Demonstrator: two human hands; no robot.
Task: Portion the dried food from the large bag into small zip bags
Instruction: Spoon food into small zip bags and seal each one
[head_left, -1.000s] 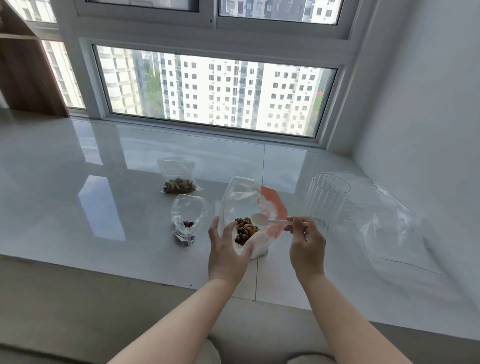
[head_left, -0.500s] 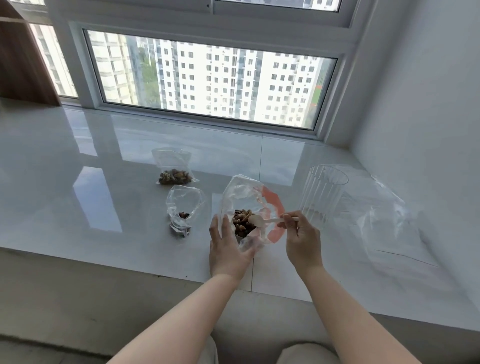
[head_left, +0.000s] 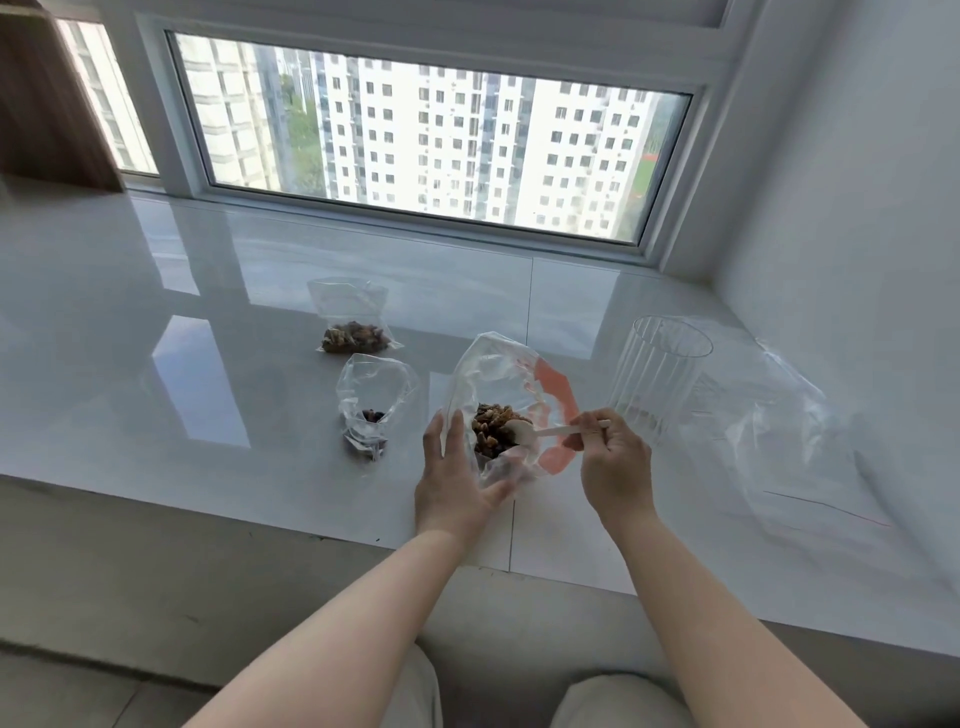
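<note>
The large bag of dried food, thin limp film, stands on the glossy counter; best steadied by its rim. The left hand cups its side; the right hand pinches a light plastic spoon inside. Two small zip bags lie just beside.

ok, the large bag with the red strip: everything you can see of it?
The large bag is clear, crinkled thin plastic with a red-orange band along its right side near the mouth. It stands open on the glossy white sill, mouth up and tilted toward the person, holding a small heap of brown dried food at the bottom. The left hand cups its near left side. The white plastic spoon, pinched by the right hand, reaches in, bowl on the food.
</note>
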